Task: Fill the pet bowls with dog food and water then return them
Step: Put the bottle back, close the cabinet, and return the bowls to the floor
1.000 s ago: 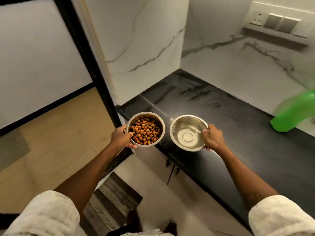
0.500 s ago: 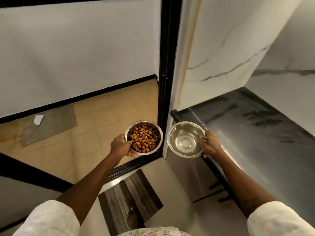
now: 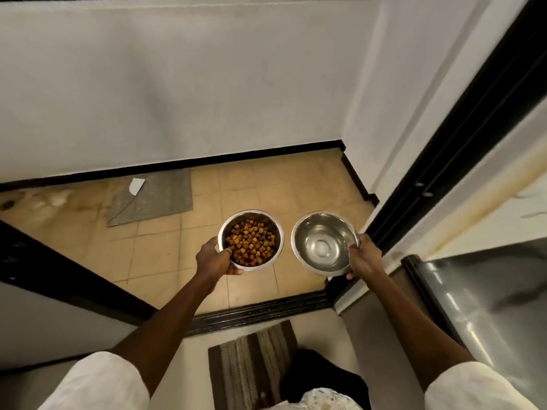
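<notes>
- Tan floor tiles [image 3: 266, 184] fill the space ahead, bounded by a white wall [image 3: 177, 84] with a black skirting [image 3: 236, 156] along its foot.
- On those tiles to the left lies a grey mat [image 3: 165, 199] with 1 corner folded over, and a white scrap [image 3: 137, 185] rests at its upper edge.
- A black threshold strip [image 3: 260, 312] crosses the floor below the hands. On the near side of it lies a striped rug [image 3: 251, 362].
- At the right a black door frame [image 3: 473, 143] runs up at a slant, and a dark glossy countertop [image 3: 488, 306] shows in the lower right.
- The left hand [image 3: 213, 258] grips the food bowl [image 3: 251, 215] at its left side, thumb over the rim and fingers curled beneath.
- This steel bowl is held in the air above the tan tiles and is well filled with brown kibble [image 3: 251, 242].
- The right hand [image 3: 364, 257] grips the water bowl [image 3: 310, 223] at its right side, thumb on the rim and fingers wrapped under.
- That bowl's inside is shiny, with its round base showing. Whether water is in it I cannot tell.
- The 2 bowls are side by side at the same height, near each other with a narrow gap between their rims.
- Both forearms are bare, reaching out from white sleeves [image 3: 97, 380] at the bottom corners.
</notes>
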Action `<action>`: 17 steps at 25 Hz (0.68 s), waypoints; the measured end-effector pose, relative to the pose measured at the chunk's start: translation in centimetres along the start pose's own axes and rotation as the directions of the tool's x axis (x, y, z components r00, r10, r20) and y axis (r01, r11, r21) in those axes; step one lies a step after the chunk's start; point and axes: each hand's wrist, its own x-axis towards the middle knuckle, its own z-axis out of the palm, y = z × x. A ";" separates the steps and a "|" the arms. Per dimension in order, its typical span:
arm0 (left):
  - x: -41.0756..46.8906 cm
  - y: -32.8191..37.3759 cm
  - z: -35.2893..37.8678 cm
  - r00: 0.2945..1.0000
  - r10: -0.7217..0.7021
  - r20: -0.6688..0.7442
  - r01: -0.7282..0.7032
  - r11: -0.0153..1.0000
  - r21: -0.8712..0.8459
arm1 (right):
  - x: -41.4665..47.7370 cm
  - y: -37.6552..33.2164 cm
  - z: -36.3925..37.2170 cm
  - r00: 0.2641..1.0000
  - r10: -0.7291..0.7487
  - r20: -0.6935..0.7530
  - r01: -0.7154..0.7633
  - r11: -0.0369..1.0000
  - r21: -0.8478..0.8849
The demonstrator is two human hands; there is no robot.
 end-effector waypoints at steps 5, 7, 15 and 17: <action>9.4 2.2 -1.2 0.996 -0.034 -0.083 0.030 0.998 -0.055 | 9.6 -6.5 5.8 0.997 -0.055 0.059 0.053 0.998 0.028; 13.6 3.7 -1.4 0.992 -0.060 -0.114 0.054 0.997 -0.060 | 14.1 -9.3 7.6 0.996 -0.041 0.079 0.039 0.999 0.035; 29.0 10.3 -1.9 0.959 -0.184 -0.214 0.156 0.978 -0.142 | 29.4 -21.0 12.6 0.985 -0.033 0.168 0.025 0.999 0.047; 33.0 11.5 -2.1 0.949 -0.225 -0.221 0.191 0.968 -0.163 | 33.1 -23.3 14.5 0.979 -0.013 0.203 0.004 0.999 0.046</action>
